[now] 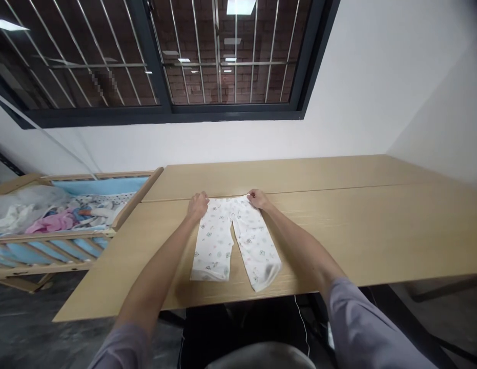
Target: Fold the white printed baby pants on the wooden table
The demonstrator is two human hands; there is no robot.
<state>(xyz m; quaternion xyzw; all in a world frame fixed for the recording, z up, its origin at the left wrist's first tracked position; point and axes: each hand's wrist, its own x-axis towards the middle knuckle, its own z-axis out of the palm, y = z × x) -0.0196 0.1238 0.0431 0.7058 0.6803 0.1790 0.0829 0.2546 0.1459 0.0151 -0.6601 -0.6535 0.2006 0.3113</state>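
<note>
Pinching left hand: grip closed on the left corner of the waistband, mid-frame.
Right hand: grip pinching the opposite corner, apparently to pull it straight.
Printed trousers: flat on the table, frame centre, legs towards the lower edge, likely so both lie supported.

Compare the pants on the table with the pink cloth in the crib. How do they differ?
Color: the pants are white with a small print; the pink cloth is mostly pink.
Pose: the pants lie spread out on the table; the pink cloth is bunched in the crib.
Contact: left hand and right hand touch the pants' waist; neither touches the pink cloth.
Shared: both are fabric.
</note>
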